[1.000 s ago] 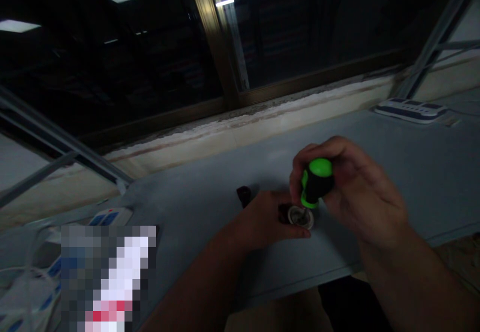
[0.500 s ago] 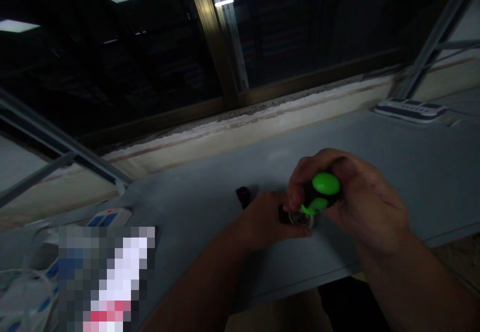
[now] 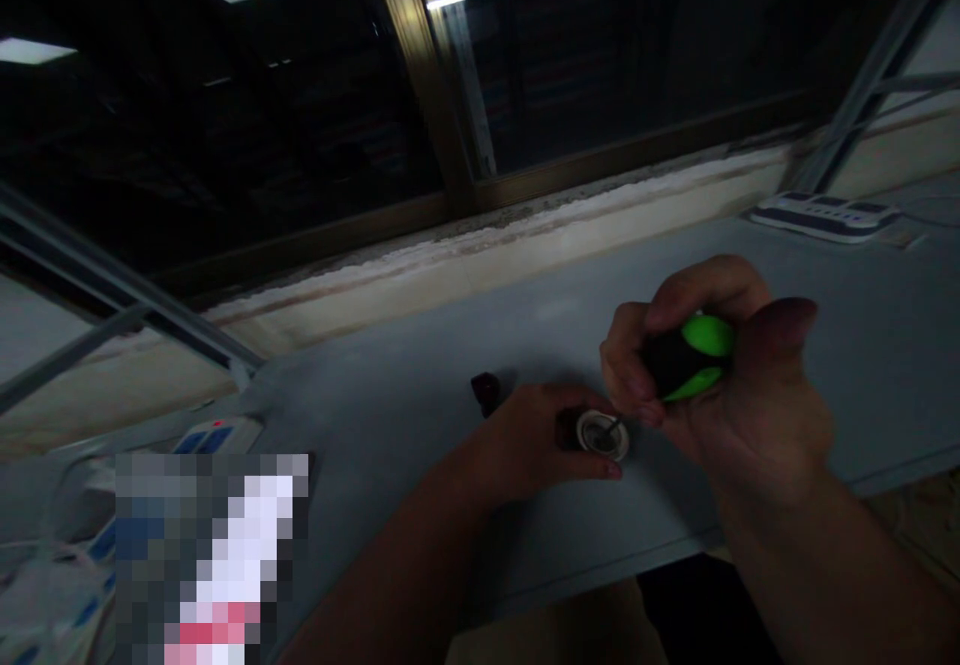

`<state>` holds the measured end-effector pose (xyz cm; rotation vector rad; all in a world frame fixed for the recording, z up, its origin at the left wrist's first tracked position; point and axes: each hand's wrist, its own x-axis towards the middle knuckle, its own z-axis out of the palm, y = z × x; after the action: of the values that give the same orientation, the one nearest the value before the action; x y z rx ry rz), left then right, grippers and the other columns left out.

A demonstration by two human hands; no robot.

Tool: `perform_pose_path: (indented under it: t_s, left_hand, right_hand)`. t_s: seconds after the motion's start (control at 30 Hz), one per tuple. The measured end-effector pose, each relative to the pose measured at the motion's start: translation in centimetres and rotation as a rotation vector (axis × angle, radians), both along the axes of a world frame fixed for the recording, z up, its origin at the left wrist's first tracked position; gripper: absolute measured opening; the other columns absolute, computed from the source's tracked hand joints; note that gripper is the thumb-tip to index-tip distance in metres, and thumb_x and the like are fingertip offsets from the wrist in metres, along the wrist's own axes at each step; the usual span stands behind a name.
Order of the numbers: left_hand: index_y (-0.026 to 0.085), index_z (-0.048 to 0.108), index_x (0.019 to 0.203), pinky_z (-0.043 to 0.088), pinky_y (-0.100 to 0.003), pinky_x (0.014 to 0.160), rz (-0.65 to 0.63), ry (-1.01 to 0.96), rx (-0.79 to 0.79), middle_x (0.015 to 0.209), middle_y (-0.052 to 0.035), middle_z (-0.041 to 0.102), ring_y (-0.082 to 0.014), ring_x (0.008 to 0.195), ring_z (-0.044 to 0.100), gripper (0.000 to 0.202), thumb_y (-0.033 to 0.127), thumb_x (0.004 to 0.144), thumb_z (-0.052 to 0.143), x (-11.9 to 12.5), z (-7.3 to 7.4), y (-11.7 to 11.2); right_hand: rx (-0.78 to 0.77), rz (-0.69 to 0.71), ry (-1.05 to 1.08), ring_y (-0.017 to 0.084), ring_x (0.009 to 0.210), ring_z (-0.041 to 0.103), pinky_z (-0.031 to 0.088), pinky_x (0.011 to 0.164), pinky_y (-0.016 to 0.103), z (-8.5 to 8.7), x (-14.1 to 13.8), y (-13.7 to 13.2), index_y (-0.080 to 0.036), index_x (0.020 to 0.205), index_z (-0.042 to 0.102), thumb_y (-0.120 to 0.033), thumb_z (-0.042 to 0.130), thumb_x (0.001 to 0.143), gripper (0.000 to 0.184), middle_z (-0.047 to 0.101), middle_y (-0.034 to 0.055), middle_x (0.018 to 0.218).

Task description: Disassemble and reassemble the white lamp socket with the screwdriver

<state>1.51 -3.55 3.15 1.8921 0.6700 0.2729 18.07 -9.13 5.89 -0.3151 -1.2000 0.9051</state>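
My right hand [image 3: 750, 385] is wrapped around the green and black handle of a screwdriver [image 3: 688, 357]. Its thin shaft slants down to the left, and the tip reaches into the open round end of a dark cylindrical part with a pale rim [image 3: 600, 435]. That part is gripped by my left hand [image 3: 536, 440], fingers and thumb curled round its sides over the table; its exact kind is too dark to make out. Left of my left hand lies a small dark reddish piece [image 3: 486, 391], partly hidden behind the wrist.
The grey table [image 3: 405, 385] runs along a window wall. A white power strip [image 3: 225, 435] with blue sockets and cables is at the left, near a blurred-out patch [image 3: 217, 555]. Another power strip [image 3: 823, 218] lies at the back right. Metal frame bars [image 3: 172, 320] stand at both sides.
My right hand has tilted the screwdriver handle up and to the right, so its shaft and the part's round end now show more. My left hand stays in place.
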Motion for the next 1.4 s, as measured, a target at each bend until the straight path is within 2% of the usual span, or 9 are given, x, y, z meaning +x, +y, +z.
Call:
perform_pose_path:
  t_s: [0.23,0.47,0.67,0.8,1.0,1.4]
  left_hand:
    - [0.018,0.072,0.105,0.049,-0.025,0.070,-0.022,0.012,0.052,0.091,-0.0026,0.074,-0.0154,0.078,0.067,0.043,0.039,0.072,0.088,-0.07,0.00,0.13]
    - [0.017,0.071,0.105,0.051,-0.025,0.070,-0.033,0.000,0.090,0.091,-0.0026,0.074,-0.0167,0.080,0.069,0.041,0.039,0.074,0.087,-0.12,-0.03,0.09]
    - [0.017,0.070,0.101,0.050,-0.026,0.073,-0.099,0.009,0.314,0.094,-0.0025,0.073,-0.0164,0.083,0.069,0.035,0.043,0.080,0.082,-0.11,0.09,0.19]
    - [0.018,0.070,0.101,0.050,-0.026,0.077,-0.135,-0.020,0.388,0.096,-0.0033,0.074,-0.0165,0.086,0.069,0.030,0.040,0.083,0.079,-0.07,0.23,0.23]
    - [0.017,0.070,0.098,0.050,-0.025,0.079,-0.144,-0.067,0.435,0.092,-0.0023,0.074,-0.0149,0.085,0.069,0.021,0.030,0.083,0.078,0.06,0.35,0.12]
    - [0.016,0.075,0.098,0.052,-0.025,0.078,-0.159,-0.049,0.448,0.092,-0.0047,0.074,-0.0154,0.085,0.069,0.020,0.030,0.084,0.075,0.20,0.24,0.21]
  right_hand:
    - [-0.010,-0.038,0.050,0.012,0.045,0.045,0.036,0.038,0.022,0.04,-0.13,-0.13,-0.028,0.096,0.063,-0.060,0.054,0.095,0.033,0.053,-0.0027,0.061]
    - [-0.010,-0.012,0.023,0.012,0.044,0.046,0.035,0.038,0.022,0.20,-0.13,-0.29,-0.027,0.098,0.062,-0.059,0.052,0.096,0.033,0.056,-0.0019,0.063]
    - [-0.007,-0.017,0.012,0.012,0.045,0.048,0.036,0.038,0.023,0.36,-0.25,-0.44,-0.027,0.095,0.063,-0.059,0.054,0.095,0.033,0.054,-0.0024,0.063]
    - [-0.033,-0.026,0.009,0.012,0.045,0.047,0.036,0.038,0.023,0.34,-0.41,-0.59,-0.027,0.094,0.062,-0.060,0.055,0.094,0.034,0.054,-0.0025,0.062]
    - [-0.013,-0.027,0.001,0.011,0.044,0.047,0.034,0.037,0.022,0.33,-0.24,-0.52,-0.027,0.094,0.061,-0.060,0.054,0.095,0.033,0.055,-0.0027,0.063]
    - [0.005,-0.045,0.011,0.011,0.043,0.047,0.033,0.035,0.020,0.28,-0.38,-0.48,-0.028,0.094,0.060,-0.060,0.053,0.095,0.033,0.054,-0.0042,0.061]
